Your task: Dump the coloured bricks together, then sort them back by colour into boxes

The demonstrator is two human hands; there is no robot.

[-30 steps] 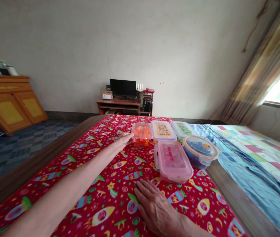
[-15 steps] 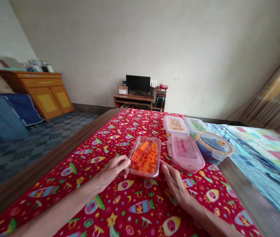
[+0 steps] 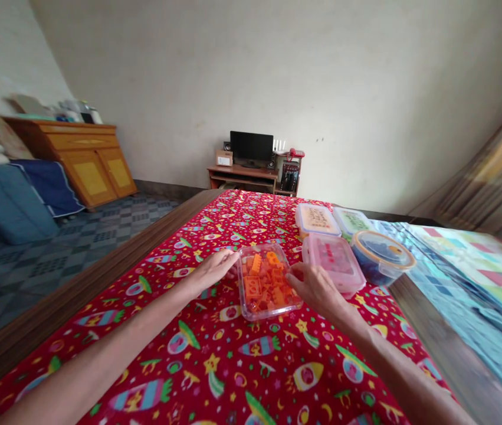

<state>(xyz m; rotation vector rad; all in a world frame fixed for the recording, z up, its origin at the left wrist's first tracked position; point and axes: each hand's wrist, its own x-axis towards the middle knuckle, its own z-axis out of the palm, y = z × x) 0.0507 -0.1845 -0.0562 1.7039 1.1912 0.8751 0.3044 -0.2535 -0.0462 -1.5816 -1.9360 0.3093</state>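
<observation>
A clear plastic box [image 3: 270,313] full of orange building bricks [image 3: 262,284] rests on the red patterned cloth. At its far left corner is my left hand [image 3: 216,268], its thumb and fingers closed on the rim. My right hand [image 3: 315,283] has its fingers bent around the right side of the box. The undersides of both hands and some fingertips are hidden. Just right of the box stands a pink lidded container [image 3: 332,262], close to my right hand.
Behind the pink container are an orange-tinted lidded container [image 3: 317,220] and a green-tinted one [image 3: 351,223]. A round container [image 3: 382,257] with blue contents stands to their right. The cloth [image 3: 180,360] covers a wooden table; a bed [image 3: 463,295] adjoins on the right.
The box has turned counterclockwise, its near end swinging right. My left hand has slid to the far left corner, and my right hand has moved up along the right side, fingers now bent.
</observation>
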